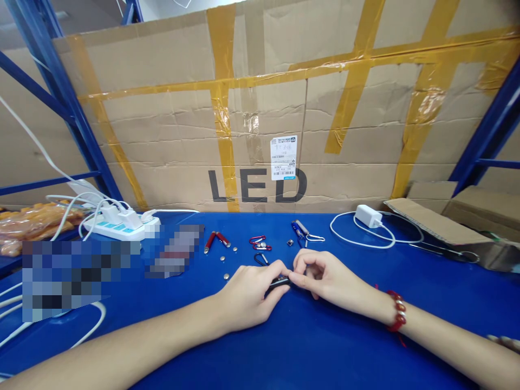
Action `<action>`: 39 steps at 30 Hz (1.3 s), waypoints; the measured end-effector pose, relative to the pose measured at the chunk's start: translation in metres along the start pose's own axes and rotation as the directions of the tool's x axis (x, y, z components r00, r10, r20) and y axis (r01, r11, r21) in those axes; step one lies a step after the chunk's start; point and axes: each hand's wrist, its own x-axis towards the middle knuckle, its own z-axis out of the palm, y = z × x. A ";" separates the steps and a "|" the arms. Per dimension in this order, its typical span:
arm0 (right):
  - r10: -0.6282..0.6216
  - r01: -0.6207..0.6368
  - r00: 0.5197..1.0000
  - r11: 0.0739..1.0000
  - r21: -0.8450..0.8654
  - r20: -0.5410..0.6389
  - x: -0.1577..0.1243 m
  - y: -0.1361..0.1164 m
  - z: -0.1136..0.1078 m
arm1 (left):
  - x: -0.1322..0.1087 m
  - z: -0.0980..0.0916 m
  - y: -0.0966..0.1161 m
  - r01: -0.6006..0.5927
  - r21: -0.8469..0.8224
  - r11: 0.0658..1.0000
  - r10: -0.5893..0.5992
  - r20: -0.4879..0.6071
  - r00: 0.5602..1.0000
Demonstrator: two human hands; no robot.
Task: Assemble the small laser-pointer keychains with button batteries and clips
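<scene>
My left hand (260,292) is closed around a small black tube (280,282), holding it low over the blue table between thumb and fingers. At the tube's right end, the fingertips of my right hand (314,273) are pinched together; what sits between them is too small to tell. Just beyond the hands lies a black carabiner (261,259). Farther back are red carabiners (260,243), a small square metal piece (290,242), and blue and silver tubes (299,230) with a silver carabiner (316,238). Red tubes (210,242) and several button cells (226,277) lie to the left.
A white power strip (125,228) with plugs and cables stands at the left, near two blurred-out items. At the right are a white charger (368,215) with its cord, scissors (467,255) and an opened cardboard box (483,233). A large taped carton (179,141) walls off the back.
</scene>
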 end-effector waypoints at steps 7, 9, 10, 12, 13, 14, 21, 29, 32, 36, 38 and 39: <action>0.001 -0.001 1.000 1.000 -0.003 0.000 0.001 0.000 0.000 | 0.000 0.000 0.000 -0.003 -0.005 1.000 0.003 -0.005 1.000; 0.000 0.000 1.000 1.000 -0.003 0.001 0.001 0.000 0.000 | 0.000 -0.001 0.000 -0.001 -0.004 1.000 0.001 -0.006 1.000; 0.000 0.000 1.000 1.000 -0.002 0.001 0.001 0.000 0.000 | 0.000 -0.001 0.000 0.002 -0.005 1.000 -0.002 -0.004 1.000; -0.002 0.002 1.000 1.000 0.000 0.001 0.001 0.000 0.000 | 0.000 -0.001 0.001 0.004 -0.005 1.000 -0.004 -0.001 1.000; -0.002 0.002 1.000 1.000 0.000 0.000 0.001 0.000 0.000 | 0.000 -0.001 0.001 0.003 -0.005 1.000 -0.003 0.001 1.000; -0.003 0.003 1.000 1.000 -0.001 -0.001 0.001 0.000 0.000 | 0.000 -0.001 0.001 0.003 -0.003 1.000 -0.003 0.001 1.000; -0.012 0.012 1.000 1.000 -0.008 0.002 0.001 0.003 0.000 | 0.000 0.001 -0.001 0.004 0.027 1.000 -0.005 0.009 1.000; -0.013 0.013 1.000 1.000 -0.003 -0.005 0.001 0.001 0.000 | 0.000 0.000 0.000 0.010 0.026 1.000 -0.010 0.022 1.000; -0.015 0.015 1.000 1.000 0.008 -0.003 0.001 0.001 0.000 | 0.000 0.000 0.000 0.005 0.021 1.000 -0.005 0.019 1.000; -0.021 0.022 1.000 1.000 0.006 -0.005 0.001 0.000 0.000 | 0.000 0.000 0.001 0.004 0.023 1.000 -0.005 0.015 1.000; -0.022 0.022 1.000 1.000 0.006 -0.008 0.001 -0.001 0.000 | -0.001 -0.001 0.002 0.005 0.028 1.000 -0.005 0.004 1.000; -0.022 0.022 1.000 1.000 0.007 -0.010 0.001 -0.001 0.000 | -0.001 -0.001 0.002 0.005 0.028 1.000 -0.005 -0.001 1.000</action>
